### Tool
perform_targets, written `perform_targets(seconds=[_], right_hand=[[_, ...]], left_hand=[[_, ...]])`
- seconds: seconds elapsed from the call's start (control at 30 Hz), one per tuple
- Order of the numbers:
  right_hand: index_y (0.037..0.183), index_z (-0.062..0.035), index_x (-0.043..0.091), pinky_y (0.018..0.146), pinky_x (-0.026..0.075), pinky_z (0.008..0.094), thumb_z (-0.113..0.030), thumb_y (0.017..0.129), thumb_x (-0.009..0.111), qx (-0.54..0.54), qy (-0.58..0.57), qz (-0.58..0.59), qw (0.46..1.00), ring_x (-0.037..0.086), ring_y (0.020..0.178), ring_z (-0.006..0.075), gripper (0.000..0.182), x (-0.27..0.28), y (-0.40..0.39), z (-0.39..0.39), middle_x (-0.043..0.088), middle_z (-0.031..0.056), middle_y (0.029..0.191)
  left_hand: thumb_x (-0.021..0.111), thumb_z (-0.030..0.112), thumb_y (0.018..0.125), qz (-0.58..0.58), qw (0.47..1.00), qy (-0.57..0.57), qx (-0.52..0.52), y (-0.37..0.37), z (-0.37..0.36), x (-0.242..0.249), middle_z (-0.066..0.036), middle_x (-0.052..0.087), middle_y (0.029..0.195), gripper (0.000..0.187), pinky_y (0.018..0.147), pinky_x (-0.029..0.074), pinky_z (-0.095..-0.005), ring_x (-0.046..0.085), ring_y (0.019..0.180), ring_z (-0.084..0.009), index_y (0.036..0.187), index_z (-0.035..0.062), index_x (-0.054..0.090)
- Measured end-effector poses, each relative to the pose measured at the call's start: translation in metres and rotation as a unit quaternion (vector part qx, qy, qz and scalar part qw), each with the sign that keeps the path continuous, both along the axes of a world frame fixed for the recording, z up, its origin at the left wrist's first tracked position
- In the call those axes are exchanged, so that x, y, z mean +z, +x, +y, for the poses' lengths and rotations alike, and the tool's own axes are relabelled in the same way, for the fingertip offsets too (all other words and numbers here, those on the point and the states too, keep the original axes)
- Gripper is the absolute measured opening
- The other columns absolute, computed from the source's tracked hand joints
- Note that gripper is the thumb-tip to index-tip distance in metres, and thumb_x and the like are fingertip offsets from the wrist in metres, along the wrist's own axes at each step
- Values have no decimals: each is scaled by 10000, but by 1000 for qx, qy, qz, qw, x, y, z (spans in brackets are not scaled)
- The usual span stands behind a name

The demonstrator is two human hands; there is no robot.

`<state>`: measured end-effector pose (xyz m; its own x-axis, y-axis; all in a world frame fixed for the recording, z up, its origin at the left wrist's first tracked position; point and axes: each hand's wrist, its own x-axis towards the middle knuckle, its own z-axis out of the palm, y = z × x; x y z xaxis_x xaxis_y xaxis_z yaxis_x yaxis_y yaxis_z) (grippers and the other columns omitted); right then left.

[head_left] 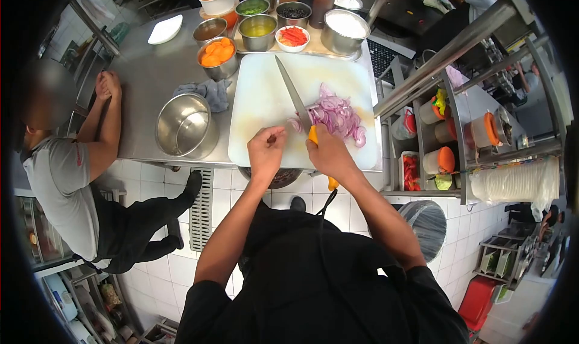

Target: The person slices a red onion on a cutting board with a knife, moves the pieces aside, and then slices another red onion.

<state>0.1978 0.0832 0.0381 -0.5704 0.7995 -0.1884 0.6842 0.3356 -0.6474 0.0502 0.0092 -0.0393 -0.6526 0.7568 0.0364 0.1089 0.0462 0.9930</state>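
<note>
My right hand [331, 152] is wrapped round the yellow handle of a kitchen knife [292, 89]. The blade points away from me over a white cutting board [256, 96], its edge beside a pile of sliced red onion [338, 116]. My left hand [266, 153] is over the board's near edge, left of the knife, with its fingers curled closed. What those fingers hold, if anything, I cannot make out. A few onion slices [294, 124] lie apart from the pile, between my left hand and the blade.
Left of the board stand a steel pot [186, 127] and a grey cloth [205, 95]. Behind it are a bowl of orange pieces [217, 53], a bowl of red strips [293, 37] and several containers. A person [66, 169] leans at the counter's left. A lined bin [424, 226] stands right.
</note>
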Motion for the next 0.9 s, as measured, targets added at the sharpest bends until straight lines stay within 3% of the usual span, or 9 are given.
perform_targets(seconds=[0.1, 0.23, 0.33, 0.5, 0.57, 0.6, 0.67, 0.77, 0.9], right_hand=[[1190, 65, 483, 832, 492, 561, -212, 939, 540, 28, -22, 17, 999, 641, 907, 509, 378, -21, 2, -4, 650, 354, 921], [1167, 29, 491, 803, 503, 539, -230, 941, 557, 30, -89, 18, 995, 646, 883, 502, 350, -29, 0, -8, 656, 337, 913], [1148, 12, 488, 758, 518, 499, -236, 941, 574, -9, -193, 20, 981, 664, 825, 471, 335, -23, 0, -3, 660, 312, 890], [1114, 23, 488, 600, 532, 426, -221, 951, 582, -44, -247, 57, 966, 686, 652, 343, 308, -16, -1, -2, 653, 242, 807], [1144, 13, 492, 487, 495, 351, -204, 957, 589, -34, -231, 76, 969, 594, 525, 221, 302, -33, 1, 0, 588, 133, 724], [1159, 8, 495, 431, 477, 313, -195, 960, 593, -33, -219, 86, 971, 548, 461, 159, 301, -38, 4, 0, 556, 78, 682], [1196, 21, 500, 431, 481, 321, -200, 966, 598, -42, -224, 97, 969, 570, 468, 171, 334, -30, 3, -2, 579, 104, 689], [1158, 25, 508, 465, 493, 347, -200, 964, 599, -17, -148, 109, 983, 602, 495, 193, 311, -46, 8, -4, 622, 155, 728], [1126, 37, 491, 686, 509, 484, -213, 948, 604, -36, -107, 70, 991, 656, 722, 433, 327, -36, 3, -11, 655, 270, 807]], left_hand=[[695, 131, 909, -131, 973, -104, -161, -13, -34, 36, -20, 687, 821, 185, 654, 506, -249, 619, 707, -97, 1022, -8, 739], [690, 185, 914, -192, 868, -205, -410, -40, -76, 25, -31, 693, 816, 232, 681, 520, -258, 623, 722, -100, 1029, -11, 737], [726, 229, 861, -123, 871, -310, -362, -43, -95, -55, -77, 717, 822, 282, 708, 543, -303, 680, 766, -179, 1025, 0, 742], [760, 222, 823, 241, 910, -264, -211, -31, -87, -212, -150, 724, 1040, 366, 838, 536, -393, 690, 970, -292, 1111, 8, 690], [728, 231, 836, 234, 948, -152, -152, -22, -69, -251, -178, 697, 1118, 376, 927, 503, -431, 654, 1067, -322, 1147, 27, 671], [686, 239, 874, 381, 894, -171, -160, -21, -55, -283, -176, 693, 1108, 332, 945, 491, -451, 642, 1072, -338, 1139, 37, 672], [652, 258, 913, 368, 921, -63, -111, -15, -36, -354, -153, 694, 1082, 329, 935, 490, -460, 637, 1063, -338, 1163, 45, 661], [650, 264, 909, 392, 897, -155, -136, -9, -18, -366, -156, 693, 1092, 338, 937, 490, -468, 636, 1065, -349, 1166, 44, 660], [648, 273, 905, 389, 859, -284, -174, -3, -8, -357, -160, 692, 1107, 350, 940, 489, -478, 635, 1069, -363, 1170, 44, 660]])
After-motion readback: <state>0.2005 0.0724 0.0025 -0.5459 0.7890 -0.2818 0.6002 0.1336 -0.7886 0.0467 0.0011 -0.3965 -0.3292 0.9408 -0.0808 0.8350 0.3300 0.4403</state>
